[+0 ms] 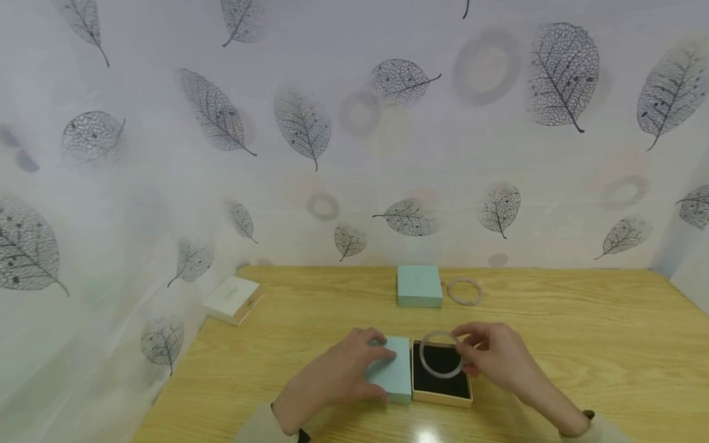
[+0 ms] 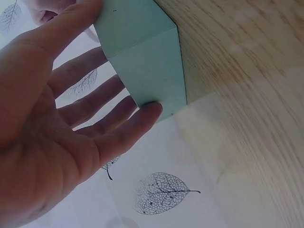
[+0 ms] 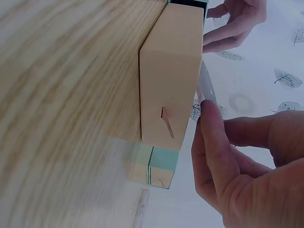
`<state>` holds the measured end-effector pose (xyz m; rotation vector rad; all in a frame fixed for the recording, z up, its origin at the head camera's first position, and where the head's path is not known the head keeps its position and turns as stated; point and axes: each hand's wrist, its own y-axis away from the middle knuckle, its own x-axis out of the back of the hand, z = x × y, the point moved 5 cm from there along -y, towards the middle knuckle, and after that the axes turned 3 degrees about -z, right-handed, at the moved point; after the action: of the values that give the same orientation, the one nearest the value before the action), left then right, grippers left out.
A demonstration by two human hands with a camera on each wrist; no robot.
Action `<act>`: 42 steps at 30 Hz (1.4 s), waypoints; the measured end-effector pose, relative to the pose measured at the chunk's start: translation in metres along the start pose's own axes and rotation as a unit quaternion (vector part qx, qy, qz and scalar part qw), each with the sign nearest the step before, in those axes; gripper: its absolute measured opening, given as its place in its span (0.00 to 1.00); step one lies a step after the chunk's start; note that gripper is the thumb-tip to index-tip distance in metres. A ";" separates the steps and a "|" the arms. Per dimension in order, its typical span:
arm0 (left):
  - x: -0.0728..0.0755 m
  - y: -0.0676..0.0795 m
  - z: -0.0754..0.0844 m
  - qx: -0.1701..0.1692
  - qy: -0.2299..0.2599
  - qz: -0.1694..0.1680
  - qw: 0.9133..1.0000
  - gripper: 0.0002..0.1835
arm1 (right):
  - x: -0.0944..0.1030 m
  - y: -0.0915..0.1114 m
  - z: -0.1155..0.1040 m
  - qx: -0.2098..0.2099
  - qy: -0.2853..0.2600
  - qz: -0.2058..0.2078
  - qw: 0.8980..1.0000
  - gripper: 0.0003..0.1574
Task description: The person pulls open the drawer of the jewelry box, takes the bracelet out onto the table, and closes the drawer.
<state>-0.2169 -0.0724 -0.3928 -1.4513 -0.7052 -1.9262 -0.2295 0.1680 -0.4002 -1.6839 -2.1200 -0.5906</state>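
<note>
My left hand [image 1: 354, 366] spans the pale teal sleeve of a drawer box [image 1: 397, 369], its thumb at the near edge and its fingers over the top and far side. The box's tray [image 1: 442, 400], lined in black, is pulled out to the right. Between thumb and fingertips, my right hand [image 1: 495, 357] pinches a translucent pale bangle [image 1: 423, 357], held tilted over the black lining. In the right wrist view, a ribbon tab [image 3: 167, 122] shows on the tray's end. How far the left thumb wraps the near side is hidden.
Behind the hands sits another teal box [image 1: 419, 289], with a second pale bangle [image 1: 465, 301] lying to its right. At the table's far left is a white box [image 1: 232, 298]. A leaf-patterned curtain [image 1: 354, 184] borders the wooden table [image 1: 581, 326].
</note>
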 end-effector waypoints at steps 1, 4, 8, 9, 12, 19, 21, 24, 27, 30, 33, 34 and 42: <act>0.000 0.000 0.000 0.000 -0.002 0.000 1.000 0.31 | 0.000 -0.001 0.000 0.001 0.001 0.002 1.000 0.16; 0.001 0.001 0.001 -0.003 -0.011 0.004 1.000 0.31 | 0.001 -0.002 -0.001 0.006 -0.012 -0.002 1.000 0.16; 0.001 0.003 0.002 -0.006 -0.019 0.016 1.000 0.30 | 0.002 -0.007 -0.002 0.016 -0.035 -0.008 0.999 0.17; 0.001 0.003 0.002 -0.006 -0.022 0.019 1.000 0.29 | 0.003 -0.009 -0.002 0.015 -0.042 -0.009 0.999 0.18; 0.001 0.004 0.002 -0.009 -0.026 0.025 0.999 0.29 | 0.003 -0.015 -0.002 0.005 -0.056 -0.010 0.998 0.19; 0.001 0.004 0.000 -0.005 -0.019 0.016 1.000 0.28 | 0.000 -0.033 -0.006 0.012 -0.051 -0.006 0.999 0.19; 0.002 0.004 0.000 -0.006 -0.010 0.014 1.000 0.28 | -0.001 -0.037 -0.007 0.007 -0.045 -0.001 0.999 0.19; 0.002 0.002 0.001 -0.008 -0.007 0.012 1.000 0.28 | -0.001 -0.043 -0.007 0.006 -0.028 0.005 1.000 0.18; 0.003 0.001 0.002 -0.006 -0.008 0.013 1.000 0.27 | 0.000 -0.048 -0.009 0.020 -0.008 0.006 1.000 0.18; 0.003 0.001 0.002 -0.003 -0.011 0.018 1.000 0.27 | 0.000 -0.054 -0.011 0.031 -0.008 0.002 0.999 0.18; 0.003 0.001 0.002 -0.004 -0.012 0.022 1.000 0.27 | -0.001 -0.060 -0.014 0.033 -0.021 -0.002 0.999 0.18; 0.003 0.001 0.002 -0.005 -0.012 0.022 1.000 0.27 | -0.001 -0.061 -0.014 0.034 -0.028 -0.004 0.999 0.18; 0.003 -0.001 0.002 -0.011 -0.015 0.018 1.000 0.27 | -0.009 -0.076 -0.016 0.021 -0.045 -0.009 0.999 0.18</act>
<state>-0.2172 -0.0708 -0.3899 -1.4997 -0.6684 -1.8937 -0.3009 0.1364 -0.3986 -1.6990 -2.1968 -0.4816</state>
